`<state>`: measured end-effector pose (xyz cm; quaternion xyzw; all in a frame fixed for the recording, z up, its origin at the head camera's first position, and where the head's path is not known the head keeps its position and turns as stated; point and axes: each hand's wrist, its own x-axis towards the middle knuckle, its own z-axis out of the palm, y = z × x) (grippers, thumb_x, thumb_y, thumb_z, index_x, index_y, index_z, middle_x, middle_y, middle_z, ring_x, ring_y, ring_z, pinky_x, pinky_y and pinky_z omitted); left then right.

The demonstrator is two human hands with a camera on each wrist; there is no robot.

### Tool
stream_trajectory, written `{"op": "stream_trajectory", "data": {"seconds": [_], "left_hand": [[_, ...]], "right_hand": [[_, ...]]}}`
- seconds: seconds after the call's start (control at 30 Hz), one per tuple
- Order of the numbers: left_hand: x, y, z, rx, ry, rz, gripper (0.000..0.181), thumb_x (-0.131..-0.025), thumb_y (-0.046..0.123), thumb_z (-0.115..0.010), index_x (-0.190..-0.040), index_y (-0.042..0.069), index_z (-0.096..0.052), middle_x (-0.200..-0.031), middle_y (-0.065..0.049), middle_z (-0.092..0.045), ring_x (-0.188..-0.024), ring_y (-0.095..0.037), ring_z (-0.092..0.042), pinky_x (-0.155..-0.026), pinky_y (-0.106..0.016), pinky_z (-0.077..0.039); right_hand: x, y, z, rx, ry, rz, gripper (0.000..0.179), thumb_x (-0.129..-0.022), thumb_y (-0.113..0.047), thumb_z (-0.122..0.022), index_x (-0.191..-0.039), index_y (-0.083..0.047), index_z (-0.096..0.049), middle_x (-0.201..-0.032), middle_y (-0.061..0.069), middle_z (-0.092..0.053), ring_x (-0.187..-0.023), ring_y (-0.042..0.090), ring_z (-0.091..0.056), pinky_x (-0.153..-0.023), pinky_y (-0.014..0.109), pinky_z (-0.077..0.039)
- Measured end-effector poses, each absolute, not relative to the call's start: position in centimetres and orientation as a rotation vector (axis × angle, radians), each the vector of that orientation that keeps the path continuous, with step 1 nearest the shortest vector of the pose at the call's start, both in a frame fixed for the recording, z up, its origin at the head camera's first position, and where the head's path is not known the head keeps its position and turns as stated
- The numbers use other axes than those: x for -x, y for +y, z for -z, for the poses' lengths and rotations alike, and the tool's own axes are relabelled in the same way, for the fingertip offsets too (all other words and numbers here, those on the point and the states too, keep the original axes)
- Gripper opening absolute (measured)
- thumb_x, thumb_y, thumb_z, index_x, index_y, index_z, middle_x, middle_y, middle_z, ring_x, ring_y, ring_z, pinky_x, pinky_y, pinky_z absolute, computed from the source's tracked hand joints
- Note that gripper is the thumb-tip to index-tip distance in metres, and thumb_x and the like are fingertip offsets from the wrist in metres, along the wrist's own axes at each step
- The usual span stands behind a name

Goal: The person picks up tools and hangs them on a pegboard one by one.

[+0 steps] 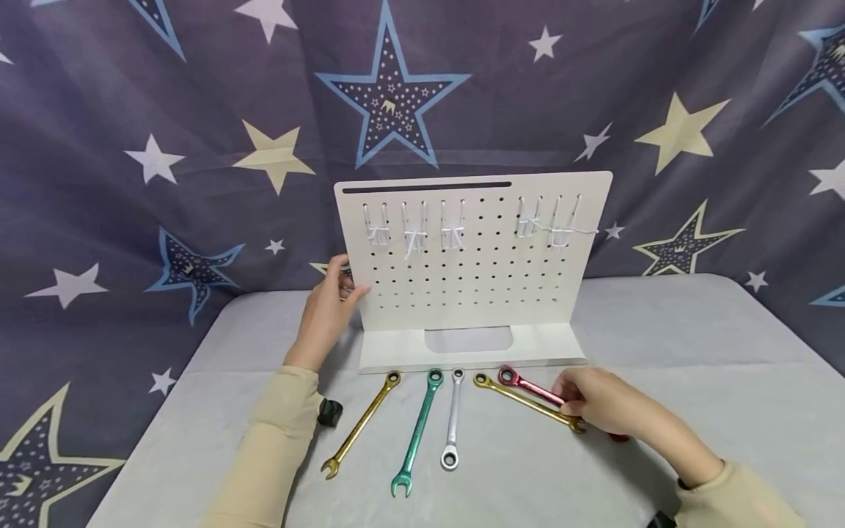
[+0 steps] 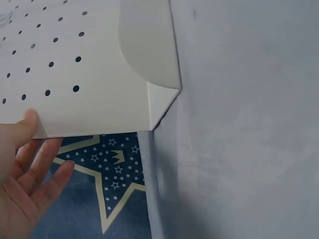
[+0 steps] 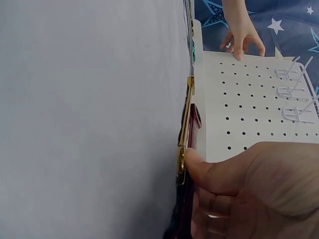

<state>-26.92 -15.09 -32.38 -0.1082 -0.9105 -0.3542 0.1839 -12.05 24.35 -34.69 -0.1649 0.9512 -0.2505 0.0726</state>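
A white pegboard stands upright on its base. My left hand grips its left edge, thumb on the front face and fingers behind it. Toward the right, my right hand pinches a red ratcheting wrench by its shaft, close to the table. A gold wrench lies alongside, its open end by my right thumb; in the right wrist view the thumb appears to touch this gold end. The red wrench's far end is partly hidden by the hand.
White wire hooks tied with string hang on the pegboard's upper rows. Another gold wrench, a green wrench and a silver wrench lie before the base. A star-patterned cloth hangs behind the grey-covered table.
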Motion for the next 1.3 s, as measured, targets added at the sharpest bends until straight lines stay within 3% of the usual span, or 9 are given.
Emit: {"op": "stream_trajectory", "data": {"seconds": [0.5,0.93,1.3], "left_hand": [[25.4,-14.8,32.6,0.281,-2.618,0.975,0.054,-0.095,0.023,-0.069,-0.139,0.015,-0.037,-0.104,-0.01,-0.062,-0.093,-0.027,-0.064,-0.075,-0.044,-0.048],[25.6,-14.5,32.1,0.282,-2.622,0.936,0.047,-0.095,0.02,-0.069,-0.133,0.011,-0.041,-0.103,-0.01,-0.061,-0.095,-0.029,-0.064,-0.077,-0.044,-0.048],[26.4,-14.5,32.0,0.296,-2.614,0.893,0.044,-0.096,0.02,-0.068,-0.131,0.012,-0.043,-0.104,-0.009,-0.061,-0.096,-0.029,-0.063,-0.077,-0.045,-0.047]], "right_hand": [[10.9,26.0,34.9,0.583,2.657,0.871,0.012,-0.085,-0.014,-0.076,-0.088,-0.013,-0.064,-0.069,-0.01,-0.053,-0.061,0.003,-0.044,-0.058,0.025,-0.037],[10.9,25.9,34.3,0.54,2.793,0.719,0.019,-0.082,-0.014,-0.079,-0.087,-0.019,-0.061,-0.07,-0.013,-0.051,-0.062,0.002,-0.044,-0.059,0.025,-0.037],[12.4,26.5,34.8,0.602,2.715,0.919,0.015,-0.085,-0.007,-0.075,-0.088,-0.012,-0.062,-0.072,-0.009,-0.053,-0.065,0.002,-0.046,-0.06,0.024,-0.04]]}}
